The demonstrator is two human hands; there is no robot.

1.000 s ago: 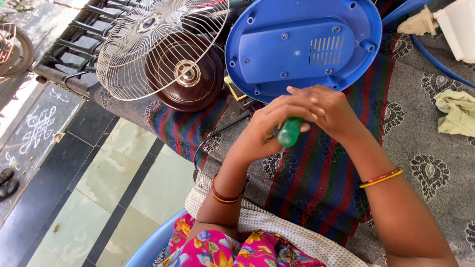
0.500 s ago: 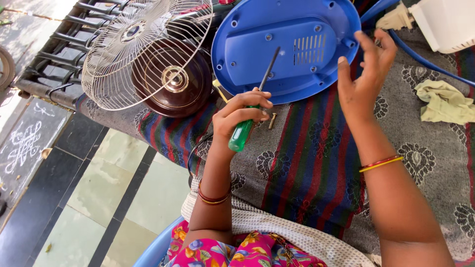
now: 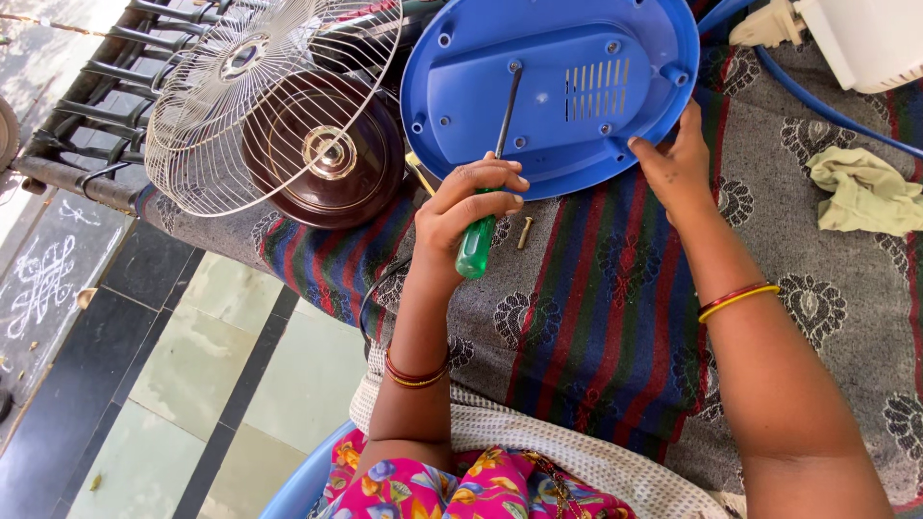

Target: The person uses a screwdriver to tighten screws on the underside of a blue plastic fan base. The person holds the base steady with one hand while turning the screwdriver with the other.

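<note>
My left hand [image 3: 471, 207] grips a screwdriver with a green handle [image 3: 476, 248]; its dark shaft points up and its tip rests at a screw hole on the blue oval fan base [image 3: 567, 96]. That base lies upside down on a striped cloth [image 3: 596, 327]. My right hand [image 3: 678, 163] holds the base's lower right rim, fingers pressed on the edge. A loose brass screw [image 3: 524, 233] lies on the cloth just right of the screwdriver handle.
A wire fan guard [image 3: 260, 86] leans over a dark brown domed motor housing [image 3: 327, 154] at the left. A blue hose [image 3: 817, 96], a white appliance [image 3: 865, 38] and a crumpled yellowish rag [image 3: 860, 192] sit at the right. Tiled floor [image 3: 183, 384] lies below left.
The screwdriver passed fully to my left hand and its tip now sits on the blue base. My right hand dropped from mid-air onto the base's rim.
</note>
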